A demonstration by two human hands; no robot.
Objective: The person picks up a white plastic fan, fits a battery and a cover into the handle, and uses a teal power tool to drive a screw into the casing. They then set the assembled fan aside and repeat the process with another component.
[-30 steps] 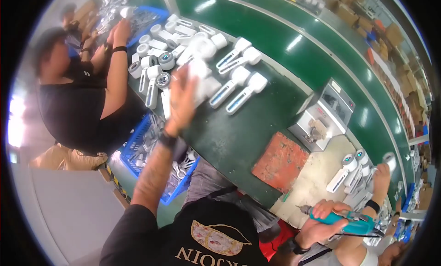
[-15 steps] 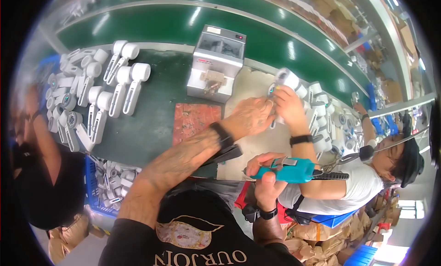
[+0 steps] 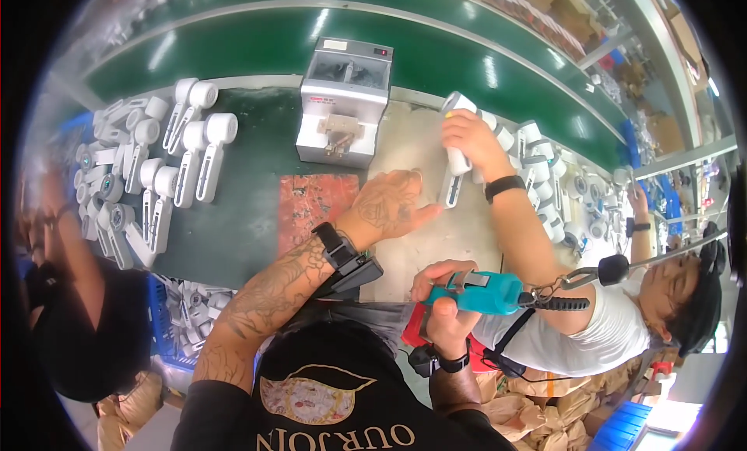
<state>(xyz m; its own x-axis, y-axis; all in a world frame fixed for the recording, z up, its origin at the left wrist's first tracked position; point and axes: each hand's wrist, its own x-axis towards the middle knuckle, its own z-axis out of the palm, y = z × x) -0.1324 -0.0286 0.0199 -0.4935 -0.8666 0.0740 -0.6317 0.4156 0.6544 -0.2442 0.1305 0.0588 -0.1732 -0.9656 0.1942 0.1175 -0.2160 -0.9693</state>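
My left hand (image 3: 393, 206), with a black band at the wrist, reaches over the pale right part of the bench. Its fingers are apart and hold nothing; the thumb points toward the handle end of a white handheld fan (image 3: 454, 185), whether touching or just short I cannot tell. A co-worker's hand (image 3: 472, 140) grips the head end of that fan area from the right. Closer to my body, my right hand (image 3: 447, 320) is closed around a teal electric screwdriver (image 3: 492, 294), its thin bit pointing left. A metal clip and coiled cord trail from the tool's right end.
A grey screw feeder (image 3: 346, 101) stands at the bench's back middle, behind a worn red mat (image 3: 311, 210). White handheld fans (image 3: 210, 159) lie left, with more piled right beside the co-worker (image 3: 599, 330). A blue crate (image 3: 159, 319) of white parts sits below the left edge.
My left hand has drawn back left from the fan and its fingers have spread. The co-worker's hand has shifted left and up with a white fan. My right hand still grips the screwdriver.
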